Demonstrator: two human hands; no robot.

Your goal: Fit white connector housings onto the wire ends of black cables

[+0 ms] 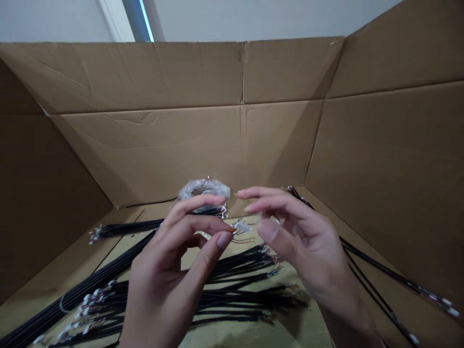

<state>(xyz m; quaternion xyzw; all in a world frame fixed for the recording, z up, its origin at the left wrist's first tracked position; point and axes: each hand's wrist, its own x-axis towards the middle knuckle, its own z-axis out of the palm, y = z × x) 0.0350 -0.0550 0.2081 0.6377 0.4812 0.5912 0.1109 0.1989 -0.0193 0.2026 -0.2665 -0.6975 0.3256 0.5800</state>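
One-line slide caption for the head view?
Left hand pinches a small white connector beside the right hand, above black cables.

connector [242,226] blurred, perhaps white | cable bundles [232,290] cut off below

A cardboard box floor [232,336] is covered with bundles of black cables [239,285]. A clear plastic bag [204,187] is laid near the back wall, and more black cables [380,270] are stretched along the right wall.
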